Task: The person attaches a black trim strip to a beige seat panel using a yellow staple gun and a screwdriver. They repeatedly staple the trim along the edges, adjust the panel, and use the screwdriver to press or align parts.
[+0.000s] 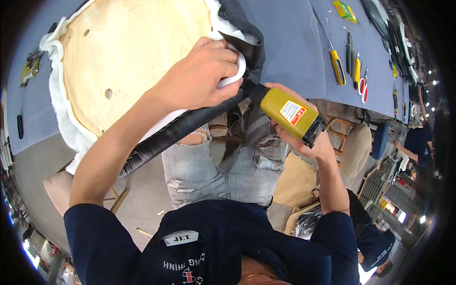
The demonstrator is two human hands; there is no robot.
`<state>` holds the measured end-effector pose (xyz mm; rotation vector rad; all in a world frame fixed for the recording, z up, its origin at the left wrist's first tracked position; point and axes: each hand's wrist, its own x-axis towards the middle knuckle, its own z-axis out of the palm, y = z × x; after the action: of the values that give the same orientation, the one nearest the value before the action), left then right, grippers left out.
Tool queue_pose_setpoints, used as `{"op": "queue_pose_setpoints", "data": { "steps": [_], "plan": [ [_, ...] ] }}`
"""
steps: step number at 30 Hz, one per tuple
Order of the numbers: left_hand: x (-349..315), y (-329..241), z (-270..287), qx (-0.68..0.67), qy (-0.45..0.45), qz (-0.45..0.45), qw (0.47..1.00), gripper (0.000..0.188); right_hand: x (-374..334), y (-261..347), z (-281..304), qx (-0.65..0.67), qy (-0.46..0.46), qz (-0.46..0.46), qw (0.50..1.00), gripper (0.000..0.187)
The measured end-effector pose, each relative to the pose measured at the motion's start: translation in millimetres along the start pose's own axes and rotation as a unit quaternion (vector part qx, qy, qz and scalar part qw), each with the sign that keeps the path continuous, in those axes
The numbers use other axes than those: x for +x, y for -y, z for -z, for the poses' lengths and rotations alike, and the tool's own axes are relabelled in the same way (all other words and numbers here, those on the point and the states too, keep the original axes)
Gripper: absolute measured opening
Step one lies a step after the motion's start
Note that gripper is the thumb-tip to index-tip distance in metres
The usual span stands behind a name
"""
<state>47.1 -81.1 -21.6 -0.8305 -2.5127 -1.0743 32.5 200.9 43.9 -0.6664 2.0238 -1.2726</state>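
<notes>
Upside down on the table lies a light wooden seat panel (pixel 137 42) with drilled holes. White padding (pixel 69 104) sticks out round its edge, and a black leather-like cover (pixel 166 140) wraps the near side and right corner. At that corner my left hand (pixel 204 71) is closed on the padding, with a white strip looping past its fingers; the fingertips are partly hidden. My right hand (pixel 308 145) grips an olive-yellow staple gun (pixel 282 111). Its dark nose points at the black cover by the corner, close to my left fingers; contact there cannot be made out.
Right on the grey-blue tabletop (pixel 289 52) lie a yellow-handled screwdriver (pixel 337 69), a yellow cutter (pixel 356 73), red-handled scissors (pixel 364 90) and a yellow-green box (pixel 345 11). Beige-cushioned seating (pixel 356 149) stands beyond my right arm. Other people (pixel 419 142) are at the far right.
</notes>
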Motion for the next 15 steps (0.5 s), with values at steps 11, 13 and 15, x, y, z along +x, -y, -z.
{"op": "queue_pose_setpoints", "data": {
  "steps": [11,13,15],
  "plan": [
    [20.7,-5.2,5.7,0.115,-0.042,0.001,0.992,0.026,9.3,-20.1,-5.9,-0.037,-0.093,0.184,0.978,0.079],
    [18.6,-4.7,7.8,0.143,-0.040,0.018,0.989,0.022,12.2,-19.5,-13.5,-0.056,-0.139,0.219,0.964,0.078],
    [2.1,-4.6,10.5,0.160,-0.068,0.054,0.983,0.017,15.0,-7.3,-14.7,-0.043,-0.129,0.195,0.971,0.076]
  ]
}}
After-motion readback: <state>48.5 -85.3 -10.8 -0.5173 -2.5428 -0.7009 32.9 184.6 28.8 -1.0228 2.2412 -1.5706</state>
